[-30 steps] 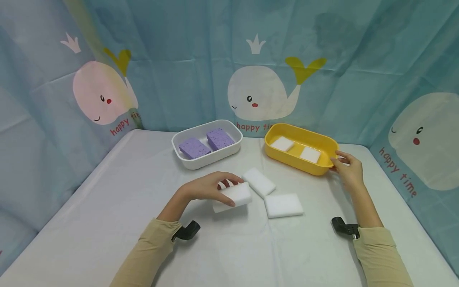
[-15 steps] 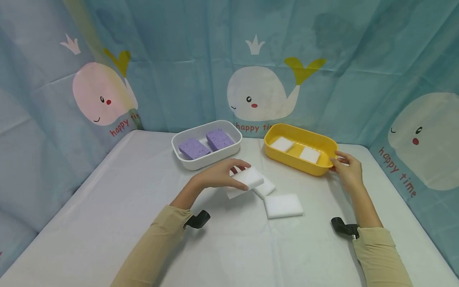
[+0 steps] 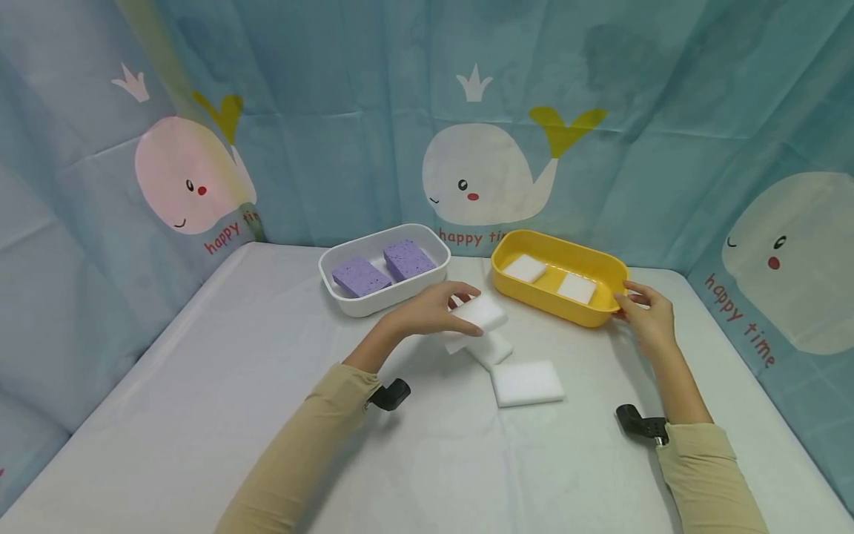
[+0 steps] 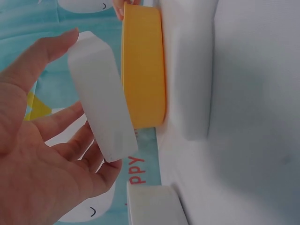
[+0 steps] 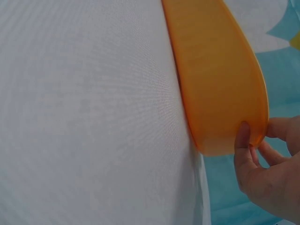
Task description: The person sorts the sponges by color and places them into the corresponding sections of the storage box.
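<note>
My left hand (image 3: 430,310) holds a white sponge (image 4: 101,93) between thumb and fingers, raised above the table. Below it in the head view, a second white sponge (image 3: 492,348) lies partly covered by the held one. Another white sponge (image 3: 528,383) lies flat just in front of that. At the right, my right hand (image 3: 649,317) pinches the right end of a yellow tray (image 3: 547,298), thumb on the outside and fingers at the rim, as the right wrist view shows. Inside the tray are two white sponges (image 3: 525,268), lying apart.
A white tray (image 3: 383,300) with two purple sponges (image 3: 361,277) stands at the back, left of the yellow one. Behind the white-covered table (image 3: 220,371) hangs a blue curtain (image 3: 320,148) printed with whales. Each wrist carries a small black camera (image 3: 390,394).
My left hand has carried its white sponge right and away from me, over the sponge lying behind. My right hand has stayed at the yellow tray.
</note>
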Motion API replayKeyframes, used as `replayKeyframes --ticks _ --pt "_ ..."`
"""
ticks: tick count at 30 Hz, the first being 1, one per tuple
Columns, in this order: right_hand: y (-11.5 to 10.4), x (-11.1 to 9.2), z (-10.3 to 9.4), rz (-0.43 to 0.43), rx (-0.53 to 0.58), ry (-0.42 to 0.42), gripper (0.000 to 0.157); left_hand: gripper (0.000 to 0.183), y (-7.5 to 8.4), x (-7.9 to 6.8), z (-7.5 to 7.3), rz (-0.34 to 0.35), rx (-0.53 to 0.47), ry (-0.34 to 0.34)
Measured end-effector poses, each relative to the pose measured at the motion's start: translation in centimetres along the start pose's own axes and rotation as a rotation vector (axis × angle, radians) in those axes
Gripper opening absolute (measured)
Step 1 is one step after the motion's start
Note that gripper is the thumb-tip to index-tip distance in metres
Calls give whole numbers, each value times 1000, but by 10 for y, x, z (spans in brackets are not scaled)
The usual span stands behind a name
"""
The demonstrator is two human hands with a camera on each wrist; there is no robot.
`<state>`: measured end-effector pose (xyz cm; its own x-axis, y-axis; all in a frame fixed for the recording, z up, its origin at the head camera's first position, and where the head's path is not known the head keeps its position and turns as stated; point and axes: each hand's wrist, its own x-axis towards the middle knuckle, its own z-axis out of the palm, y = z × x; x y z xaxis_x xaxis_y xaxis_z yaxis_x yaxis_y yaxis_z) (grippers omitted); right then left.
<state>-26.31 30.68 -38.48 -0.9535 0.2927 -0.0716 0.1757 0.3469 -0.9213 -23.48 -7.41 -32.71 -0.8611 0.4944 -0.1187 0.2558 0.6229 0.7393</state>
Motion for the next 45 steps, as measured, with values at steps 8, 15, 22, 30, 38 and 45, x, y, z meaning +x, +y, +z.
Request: replayKeyframes --ticks 8,15,22,30,38,45 --pt "0 -1 -1 -7 1 2 57 72 9 18 2 20 0 53" --pt "1 0 0 -4 7 6 57 73 16 34 4 21 0 91" --pt "-1 -1 0 0 21 2 58 74 25 50 3 7 41 106" --pt "-2 -2 0 6 9 3 57 75 37 70 7 -14 45 113" --pt "0 0 -1 -5 14 -3 58 72 42 86 12 -24 63 150" --pt "3 2 1 -36 40 1 57 66 40 98 17 -18 70 198"
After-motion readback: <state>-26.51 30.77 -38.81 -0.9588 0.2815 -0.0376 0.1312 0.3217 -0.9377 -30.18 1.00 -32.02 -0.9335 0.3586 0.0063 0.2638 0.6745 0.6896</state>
